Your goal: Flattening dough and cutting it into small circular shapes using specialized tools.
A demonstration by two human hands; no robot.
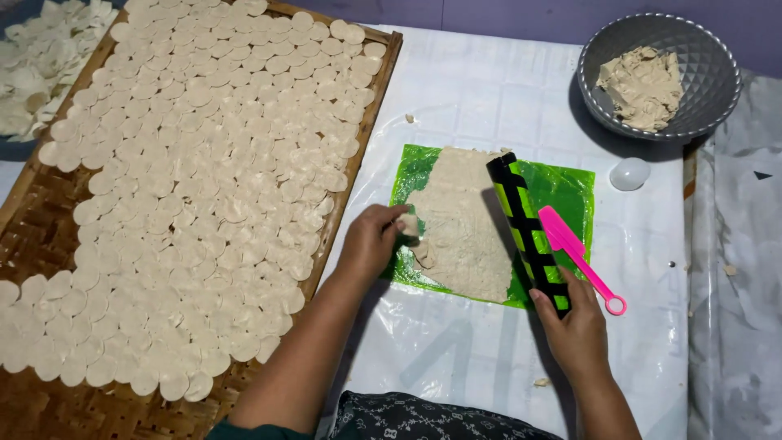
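Right hand [574,330], nearest the viewer, is clamped around the lower end of a black-and-green rolling tube [528,232], which lies slanted across the green plastic sheet [562,191]. On that sheet's left edge the left hand [371,240] has its fingers pinched together on a small lump of dough [410,226], touching the flattened dough sheet [460,228] that covers the left half of the green plastic. No rounds appear cut from this sheet yet, so it looks freshly rolled. A pink plastic scraper [578,257] lies just right of the tube. Left of the green sheet, a woven bamboo tray [41,228] is mostly covered with thin dough discs [204,163], though its near-left part is bare. Beyond the sheet, to its right, a grey bowl [709,81] holds more dough, so work seems well advanced but unfinished.
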